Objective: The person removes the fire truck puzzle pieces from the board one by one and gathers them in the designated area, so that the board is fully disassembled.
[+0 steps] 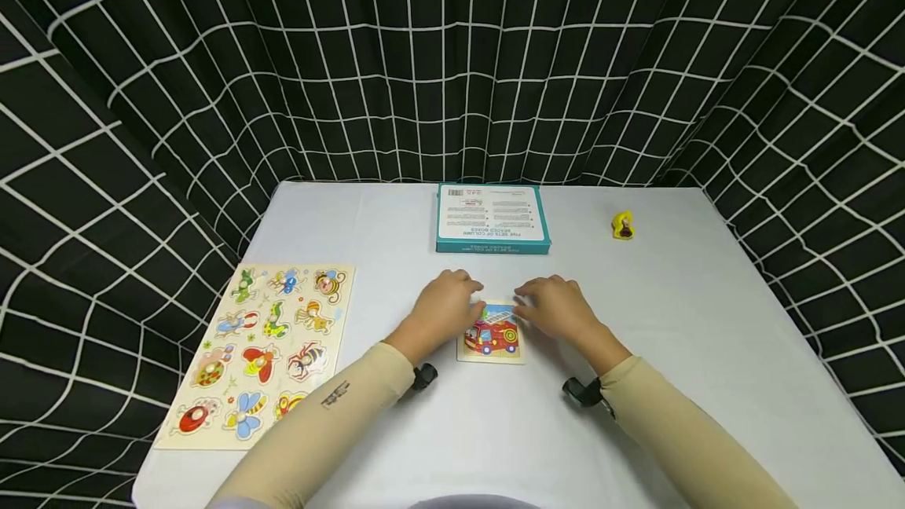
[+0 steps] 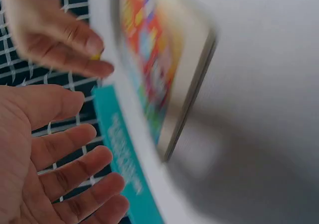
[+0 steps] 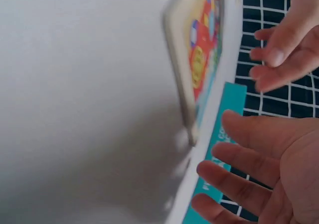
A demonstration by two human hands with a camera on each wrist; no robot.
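Observation:
A small square wooden puzzle board (image 1: 491, 336) with a red fire truck picture lies on the white table between the hands. The left hand (image 1: 445, 309) is at its upper left corner, fingers relaxed, and the right hand (image 1: 558, 309) is at its upper right. In the left wrist view the left hand (image 2: 65, 159) has spread, slightly bent fingers with nothing in them, beside the board (image 2: 154, 59). The right wrist view shows the right hand (image 3: 259, 164) likewise empty, apart from the board (image 3: 199, 55).
A teal and white box (image 1: 491, 218) lies behind the hands. On the left side of the table is a large wooden insect puzzle (image 1: 261, 352), partly behind the left forearm. A small yellow figure (image 1: 623, 225) sits at the back right. Black gridded cloth hangs around the table.

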